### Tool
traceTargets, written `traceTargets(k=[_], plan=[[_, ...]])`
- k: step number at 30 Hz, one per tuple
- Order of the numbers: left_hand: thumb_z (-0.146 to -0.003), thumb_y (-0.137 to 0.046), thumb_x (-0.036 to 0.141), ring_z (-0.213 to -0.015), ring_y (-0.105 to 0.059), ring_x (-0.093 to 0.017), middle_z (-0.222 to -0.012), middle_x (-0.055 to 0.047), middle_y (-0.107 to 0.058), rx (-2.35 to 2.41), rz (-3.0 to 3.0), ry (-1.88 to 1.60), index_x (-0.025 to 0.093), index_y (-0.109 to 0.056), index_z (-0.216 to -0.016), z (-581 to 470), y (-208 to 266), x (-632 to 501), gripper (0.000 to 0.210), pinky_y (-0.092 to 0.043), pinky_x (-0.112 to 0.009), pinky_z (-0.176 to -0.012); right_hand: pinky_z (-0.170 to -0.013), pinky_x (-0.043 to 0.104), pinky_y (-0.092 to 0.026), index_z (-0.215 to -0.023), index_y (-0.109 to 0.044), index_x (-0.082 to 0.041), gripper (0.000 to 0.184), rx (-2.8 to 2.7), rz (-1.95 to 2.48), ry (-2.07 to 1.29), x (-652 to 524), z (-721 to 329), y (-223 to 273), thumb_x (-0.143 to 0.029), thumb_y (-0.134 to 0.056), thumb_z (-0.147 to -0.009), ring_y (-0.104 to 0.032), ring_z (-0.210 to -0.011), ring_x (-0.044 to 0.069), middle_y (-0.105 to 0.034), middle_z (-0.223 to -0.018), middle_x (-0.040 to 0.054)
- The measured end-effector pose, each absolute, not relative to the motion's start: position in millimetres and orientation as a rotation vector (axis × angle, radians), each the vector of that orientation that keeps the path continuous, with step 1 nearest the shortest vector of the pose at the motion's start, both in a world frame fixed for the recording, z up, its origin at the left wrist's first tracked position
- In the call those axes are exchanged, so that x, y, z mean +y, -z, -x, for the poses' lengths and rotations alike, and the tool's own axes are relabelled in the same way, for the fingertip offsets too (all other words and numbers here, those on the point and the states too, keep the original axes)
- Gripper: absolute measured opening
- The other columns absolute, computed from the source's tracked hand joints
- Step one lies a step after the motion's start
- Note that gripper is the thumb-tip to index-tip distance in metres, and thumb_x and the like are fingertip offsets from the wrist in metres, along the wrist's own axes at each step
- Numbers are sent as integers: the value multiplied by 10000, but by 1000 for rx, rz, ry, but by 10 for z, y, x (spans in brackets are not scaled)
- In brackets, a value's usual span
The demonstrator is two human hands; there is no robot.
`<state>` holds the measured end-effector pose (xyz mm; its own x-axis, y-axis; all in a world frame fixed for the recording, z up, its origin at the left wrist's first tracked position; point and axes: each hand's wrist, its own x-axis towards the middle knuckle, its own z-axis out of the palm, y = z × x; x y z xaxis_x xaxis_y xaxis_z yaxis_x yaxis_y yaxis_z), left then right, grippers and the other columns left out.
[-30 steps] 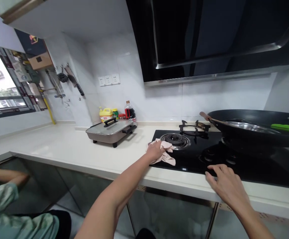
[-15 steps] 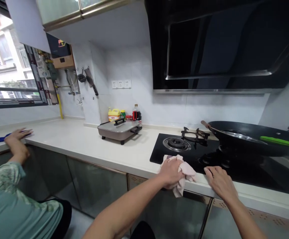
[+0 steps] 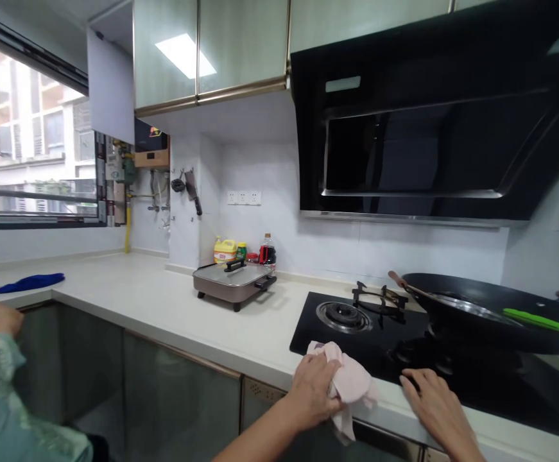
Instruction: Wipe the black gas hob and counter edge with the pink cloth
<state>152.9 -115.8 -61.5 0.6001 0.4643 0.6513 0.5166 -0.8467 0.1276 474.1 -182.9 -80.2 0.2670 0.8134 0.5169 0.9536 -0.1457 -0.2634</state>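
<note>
Left hand [image 3: 312, 388]: fingers grasping crumpled pale-pink cloth [image 3: 352, 378] at edge of white counter [image 3: 262, 326]; apparently wiping; next pass calls for firm hold. Right hand [image 3: 437, 403]: fingers released.

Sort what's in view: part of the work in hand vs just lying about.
Apparently in use:
pink cloth, in the left hand
gas cooktop, behind the cloth

Seemingly just about:
wok
lidded rectangular pan
blue cloth
hanging cleaver
yellow jug
</note>
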Motion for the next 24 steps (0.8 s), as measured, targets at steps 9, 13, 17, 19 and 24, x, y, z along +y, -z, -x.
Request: traceTargets(k=[9, 13, 17, 19, 24], plan=[[-843, -695, 344, -1168, -644, -304, -1233, -114, -728, -1311, 2430, 1019, 225, -658, -1287, -301, 498, -881, 461, -438, -463, -1061, -948, 476, -483, -1228, -734, -247, 616, -1596, 2011, 332, -1833, -4780, 837, -554, -273, -957, -609, -1159, 327, -664, -1255, 125], [-922, -606, 412, -1247, -607, -326, -1297, -136, -702, -1544, 2158, 1027, 213, -659, -1289, 262, 505, -698, 421, -390, -529, -1111, -947, 466, -479, -1231, -731, -245, 580, -1589, 2044, 349, -1858, -4713, 771, -513, -286, -972, -610, -1153, 320, -661, -1254, 121], [-945, -574, 468, -1268, -596, -334, -1292, -143, -702, -1648, 2032, 1090, 195, -650, -1307, 400, 580, -606, 459, -386, -541, -1118, -938, 452, -477, -1251, -719, -220, 523, -1585, 2083, 381, -1865, -4640, 713, -455, -331, -992, -611, -1142, 316, -657, -1251, 129], [-944, -574, 470, -1251, -602, -344, -1247, -152, -713, -1635, 1991, 1132, 176, -658, -1289, 276, 645, -619, 461, -386, -551, -1120, -934, 445, -474, -1254, -718, -208, 499, -1578, 2101, 400, -1868, -4606, 691, -441, -357, -1001, -613, -1135, 315, -658, -1244, 133], [-875, -677, 493, -1295, -563, -388, -1321, -182, -676, -1489, 2030, 1195, 197, -654, -1312, -490, 892, -860, 528, -372, -597, -1131, -941, 422, -466, -1238, -726, -213, 473, -1549, 2123, 427, -1881, -4575, 664, -460, -384, -1023, -614, -1132, 302, -658, -1242, 129]])
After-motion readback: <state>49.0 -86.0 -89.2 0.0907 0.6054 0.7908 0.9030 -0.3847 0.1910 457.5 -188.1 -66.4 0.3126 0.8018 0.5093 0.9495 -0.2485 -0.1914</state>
